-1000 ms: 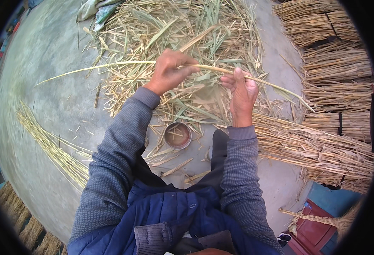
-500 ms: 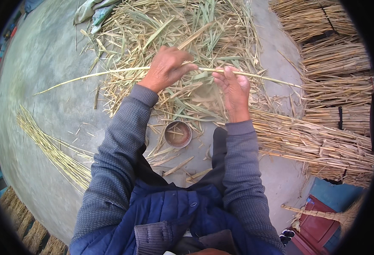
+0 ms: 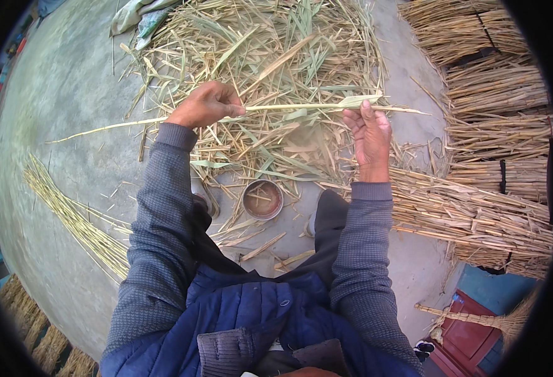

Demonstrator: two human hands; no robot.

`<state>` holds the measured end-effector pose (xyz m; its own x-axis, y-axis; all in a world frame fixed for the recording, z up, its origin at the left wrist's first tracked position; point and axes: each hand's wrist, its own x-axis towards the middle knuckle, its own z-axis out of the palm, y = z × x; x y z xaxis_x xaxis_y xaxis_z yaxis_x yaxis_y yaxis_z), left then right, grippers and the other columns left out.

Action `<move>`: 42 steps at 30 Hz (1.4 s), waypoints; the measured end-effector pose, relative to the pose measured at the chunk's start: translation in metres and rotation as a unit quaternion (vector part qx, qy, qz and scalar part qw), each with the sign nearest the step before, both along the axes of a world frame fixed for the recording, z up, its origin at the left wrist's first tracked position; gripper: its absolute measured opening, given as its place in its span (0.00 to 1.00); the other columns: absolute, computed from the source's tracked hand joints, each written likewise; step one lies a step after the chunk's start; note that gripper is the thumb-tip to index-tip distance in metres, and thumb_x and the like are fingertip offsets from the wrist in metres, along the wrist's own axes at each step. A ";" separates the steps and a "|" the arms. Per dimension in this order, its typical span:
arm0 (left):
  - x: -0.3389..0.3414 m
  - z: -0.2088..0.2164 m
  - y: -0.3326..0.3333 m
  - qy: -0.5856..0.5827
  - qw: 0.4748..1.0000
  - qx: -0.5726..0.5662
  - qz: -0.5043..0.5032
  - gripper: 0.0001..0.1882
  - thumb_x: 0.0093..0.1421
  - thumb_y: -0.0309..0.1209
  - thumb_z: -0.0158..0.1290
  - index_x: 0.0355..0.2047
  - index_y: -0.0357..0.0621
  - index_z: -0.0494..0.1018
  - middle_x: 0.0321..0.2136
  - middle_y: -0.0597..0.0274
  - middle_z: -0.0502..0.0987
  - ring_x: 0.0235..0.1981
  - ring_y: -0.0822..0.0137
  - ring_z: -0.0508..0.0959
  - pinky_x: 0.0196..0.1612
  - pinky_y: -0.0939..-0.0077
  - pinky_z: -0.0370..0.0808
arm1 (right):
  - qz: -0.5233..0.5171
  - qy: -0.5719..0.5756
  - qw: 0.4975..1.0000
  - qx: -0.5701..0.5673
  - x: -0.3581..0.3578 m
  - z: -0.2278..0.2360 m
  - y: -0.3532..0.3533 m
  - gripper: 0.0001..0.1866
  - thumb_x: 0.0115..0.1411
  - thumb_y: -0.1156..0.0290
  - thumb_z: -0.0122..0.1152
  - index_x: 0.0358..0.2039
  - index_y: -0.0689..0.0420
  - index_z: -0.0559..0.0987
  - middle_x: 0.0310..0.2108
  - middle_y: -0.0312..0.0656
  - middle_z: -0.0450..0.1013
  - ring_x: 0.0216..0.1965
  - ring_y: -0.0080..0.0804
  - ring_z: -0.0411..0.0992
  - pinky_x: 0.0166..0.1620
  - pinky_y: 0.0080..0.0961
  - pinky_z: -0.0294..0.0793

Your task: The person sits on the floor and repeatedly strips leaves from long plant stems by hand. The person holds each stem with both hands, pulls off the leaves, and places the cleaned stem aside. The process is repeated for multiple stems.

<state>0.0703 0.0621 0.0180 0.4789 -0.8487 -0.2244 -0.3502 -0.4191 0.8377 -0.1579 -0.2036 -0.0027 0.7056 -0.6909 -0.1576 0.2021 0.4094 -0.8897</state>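
Pinched between thumb and fingers of both the left hand (image 3: 204, 105) and the right hand (image 3: 372, 135), one stalk (image 3: 289, 107) stretches beyond the bowl (image 3: 275, 201), above the husks (image 3: 264, 60). Right of the bowl lies a reed bundle (image 3: 471, 217); left of it, slim stems (image 3: 78, 217).

Fisheye view from the head, looking straight down, fairly near

The stalk (image 3: 289, 107) looks smooth, the bowl (image 3: 272, 205) metallic.
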 end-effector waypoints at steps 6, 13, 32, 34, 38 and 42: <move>-0.058 -0.007 -0.049 -0.161 0.978 -0.135 0.002 0.14 0.52 0.37 0.66 0.33 0.40 0.81 0.23 0.55 0.80 0.25 0.59 0.80 0.30 0.68 0.75 | 0.000 0.000 0.998 -0.061 0.016 0.000 0.030 0.19 0.64 0.60 0.65 0.40 0.64 0.74 0.32 0.45 0.78 0.30 0.31 0.81 0.34 0.21 0.82; -0.065 -0.013 -0.052 -0.144 0.962 -0.218 0.077 0.11 0.53 0.33 0.66 0.33 0.40 0.82 0.22 0.58 0.80 0.22 0.64 0.79 0.27 0.72 0.74 | -0.003 0.008 0.997 -0.071 0.020 0.007 0.035 0.20 0.65 0.57 0.63 0.41 0.65 0.74 0.33 0.46 0.79 0.30 0.31 0.81 0.33 0.21 0.82; 0.008 0.008 -0.002 0.234 0.863 -0.354 0.273 0.09 0.61 0.31 0.62 0.36 0.39 0.76 0.27 0.62 0.80 0.21 0.80 0.72 0.23 0.89 0.69 | -0.031 0.058 0.994 -0.090 0.004 -0.009 0.008 0.23 0.64 0.57 0.65 0.40 0.68 0.75 0.31 0.48 0.78 0.28 0.31 0.80 0.30 0.21 0.81; 0.007 -0.008 -0.009 0.100 0.945 -0.212 0.228 0.09 0.60 0.32 0.63 0.36 0.40 0.77 0.27 0.62 0.81 0.21 0.79 0.72 0.24 0.84 0.69 | -0.015 0.067 0.993 -0.096 0.003 -0.008 0.009 0.23 0.63 0.57 0.66 0.40 0.68 0.75 0.31 0.48 0.78 0.28 0.31 0.80 0.30 0.21 0.82; 0.001 -0.032 -0.017 -0.540 0.830 -0.093 0.100 0.20 0.56 0.47 0.63 0.35 0.41 0.80 0.30 0.57 0.82 0.27 0.61 0.78 0.32 0.66 0.72 | -0.017 0.068 0.994 -0.082 0.005 -0.007 0.013 0.23 0.63 0.56 0.66 0.40 0.68 0.75 0.31 0.49 0.78 0.29 0.31 0.80 0.30 0.21 0.82; -0.009 -0.030 -0.020 -0.116 0.990 -0.086 -0.004 0.21 0.55 0.44 0.65 0.40 0.38 0.81 0.33 0.56 0.83 0.36 0.61 0.82 0.40 0.69 0.77 | -0.042 0.080 0.992 -0.084 0.007 -0.004 0.011 0.25 0.63 0.55 0.66 0.40 0.69 0.75 0.31 0.49 0.78 0.28 0.31 0.80 0.29 0.21 0.81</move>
